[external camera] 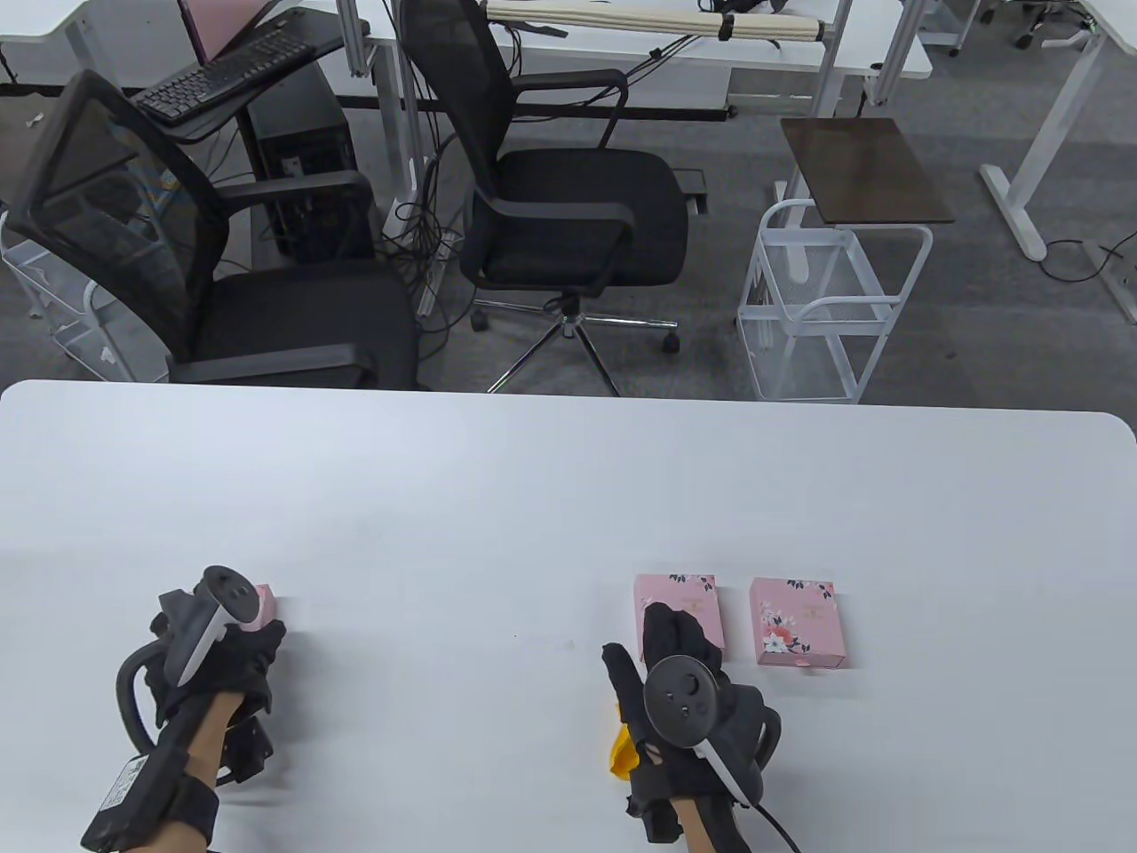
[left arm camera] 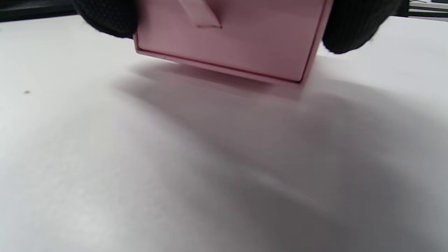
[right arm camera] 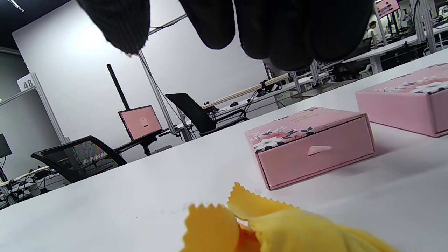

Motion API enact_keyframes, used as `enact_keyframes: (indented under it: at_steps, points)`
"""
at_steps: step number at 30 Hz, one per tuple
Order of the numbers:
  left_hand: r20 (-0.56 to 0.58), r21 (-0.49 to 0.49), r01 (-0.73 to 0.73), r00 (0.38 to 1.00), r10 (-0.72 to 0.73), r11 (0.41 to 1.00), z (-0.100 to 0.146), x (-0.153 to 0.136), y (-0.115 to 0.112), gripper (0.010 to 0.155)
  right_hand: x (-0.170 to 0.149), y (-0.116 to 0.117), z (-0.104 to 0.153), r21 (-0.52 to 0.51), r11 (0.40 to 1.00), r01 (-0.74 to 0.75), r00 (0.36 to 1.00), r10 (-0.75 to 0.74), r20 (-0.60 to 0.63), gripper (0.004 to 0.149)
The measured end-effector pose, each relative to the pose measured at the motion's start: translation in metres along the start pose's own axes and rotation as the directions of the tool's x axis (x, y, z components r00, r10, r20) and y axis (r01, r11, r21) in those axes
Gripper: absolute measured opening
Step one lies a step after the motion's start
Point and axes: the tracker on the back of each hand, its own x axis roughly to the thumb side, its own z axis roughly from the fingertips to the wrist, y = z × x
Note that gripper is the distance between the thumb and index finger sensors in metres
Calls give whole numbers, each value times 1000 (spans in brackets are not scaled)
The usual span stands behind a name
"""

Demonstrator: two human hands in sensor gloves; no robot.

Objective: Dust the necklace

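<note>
Necklace box (left arm camera: 227, 38) between left-hand fingers (left arm camera: 350, 31)

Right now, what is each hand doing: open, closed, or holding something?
Left hand: grips a pink box by its sides.
Right hand: fingers straight, hovering over a yellow cloth, holding nothing.

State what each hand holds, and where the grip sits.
The left hand grips a pink box by its two opposite sides. The right hand holds nothing, fingers straight over the yellow cloth.
</note>
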Motion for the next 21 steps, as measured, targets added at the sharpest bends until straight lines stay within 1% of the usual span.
enact_keyframes:
  at_steps: [3, 7, 10, 13, 15, 17, 20, 21]
  points:
    - [70, 50, 1, 998, -4, 999, 15, 23, 8, 92, 0, 0, 0, 0, 1000, 3, 1000, -3, -2, 67]
    - [177, 71, -28, 984, 15, 997, 38, 60, 14, 91, 0, 0, 1, -1, 1000, -3, 1000, 3, 1, 67]
    - [255, 79, -29, 967, 8, 996, 55, 89, 14, 91, 0, 0, 2, 1, 1000, 0, 1000, 0, 0, 67]
    - [308, 69, -52, 951, 29, 996, 70, 115, 8, 91, -1, 2, 2, 9, 1000, 0, 1000, 0, -5, 67]
    - [337, 55, -38, 941, 17, 998, 78, 132, 1, 91, -2, 2, 2, 12, 1000, -1, 1000, 1, -8, 66]
    - [366, 25, -27, 931, 16, 999, 87, 149, -9, 90, -2, 2, 2, 14, 1000, -4, 1000, 4, -7, 66]
    - [390, -28, -13, 921, 23, 1000, 94, 165, -21, 87, -2, 2, 3, 12, 1000, -5, 1000, 5, -3, 66]
    - [396, -32, -4, 918, 17, 999, 97, 172, -25, 87, -2, 2, 3, 12, 1000, -5, 1000, 5, -2, 66]
